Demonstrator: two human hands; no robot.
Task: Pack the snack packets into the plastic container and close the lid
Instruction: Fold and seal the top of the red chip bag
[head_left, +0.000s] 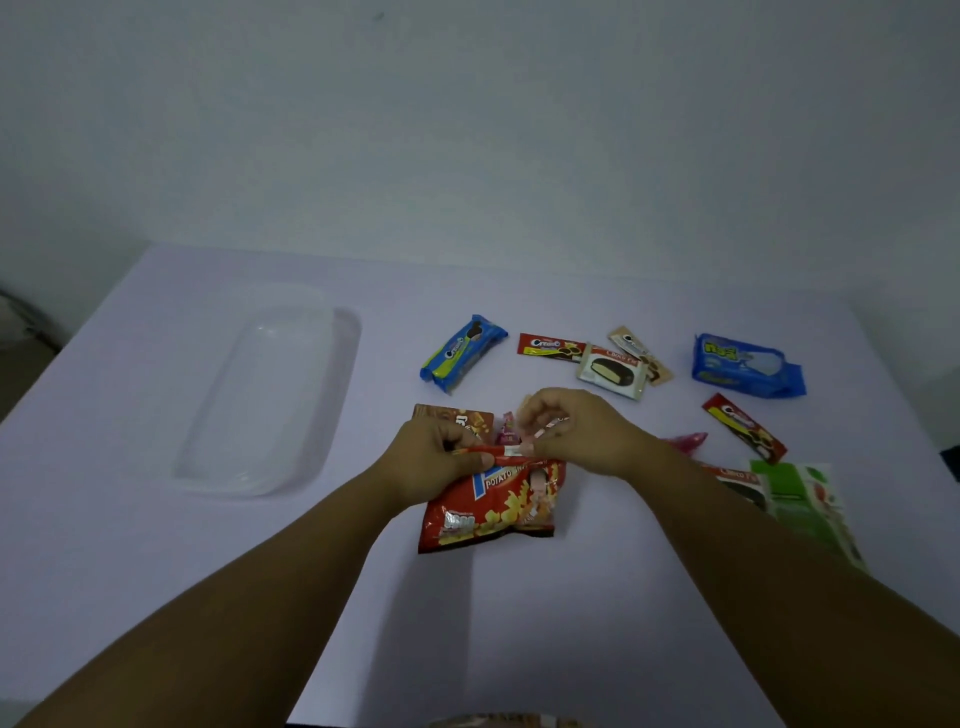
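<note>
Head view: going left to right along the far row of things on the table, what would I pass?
Clear plastic container → blue cookie pack → red sachet → Choco Pie → big blue packet.

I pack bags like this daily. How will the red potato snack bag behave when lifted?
The red potato snack bag looks puffed, so probably light and squashy. Its glossy film may slip. It lies flat, so it is unlikely to roll.

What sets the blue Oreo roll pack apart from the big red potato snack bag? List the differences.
The blue Oreo roll pack is narrow and long; the red potato snack bag is broad and puffy. The roll pack lies untouched, farther from the person; the bag sits under both hands, its top edge covered by the left hand and right hand. Both lie on the table, outside the clear plastic container.
</note>
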